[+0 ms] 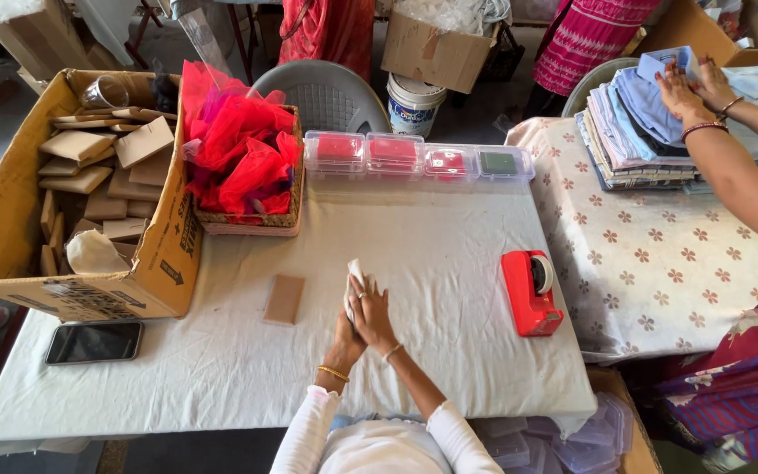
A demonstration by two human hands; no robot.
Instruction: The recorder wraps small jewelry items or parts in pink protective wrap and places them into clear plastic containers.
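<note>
A long table (247, 369) with a white cloth fills the middle of the view. At its left end stands a big open cardboard box (146, 272) full of small brown packets. Beside this box sits a woven basket (256, 219) with bright red net fabric heaped in it. On the next table, at the right, lies a stack of folded shirts (633, 123), and another person's two hands (690, 88) rest on top of it. Along the far edge of the white table stand four clear plastic boxes (418, 156) in a row. A red tape dispenser (530, 292) lies at the right of the hands, a black phone (94, 341) near the left front corner, and one flat brown packet (284, 299) just left of the hands. In the centre, the left hand (348, 326) and the right hand (372, 316) are closed together around a small white cloth (357, 274), which sticks out above the fingers.
</note>
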